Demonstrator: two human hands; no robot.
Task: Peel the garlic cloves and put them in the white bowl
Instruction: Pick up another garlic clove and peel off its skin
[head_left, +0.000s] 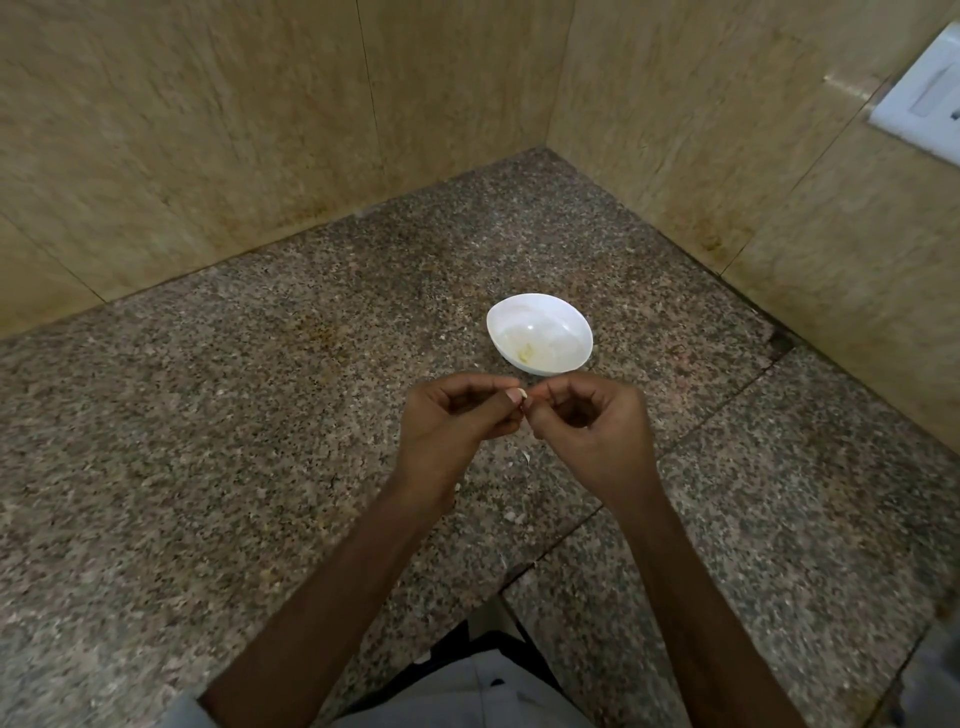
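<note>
A white bowl (540, 332) stands on the speckled granite counter (260, 415), just beyond my hands. One pale peeled garlic clove (524, 354) lies inside it. My left hand (457, 421) and my right hand (592, 421) meet above the counter in front of the bowl. Together their fingertips pinch a small garlic clove (523, 401), of which only a pale sliver shows between the thumbs. The other fingers of both hands are curled in.
Bits of garlic skin (525, 456) lie on the counter under and behind my hands. Beige tiled walls close the corner at the back and right. A white switch plate (924, 98) is on the right wall. The counter's front edge runs near my body.
</note>
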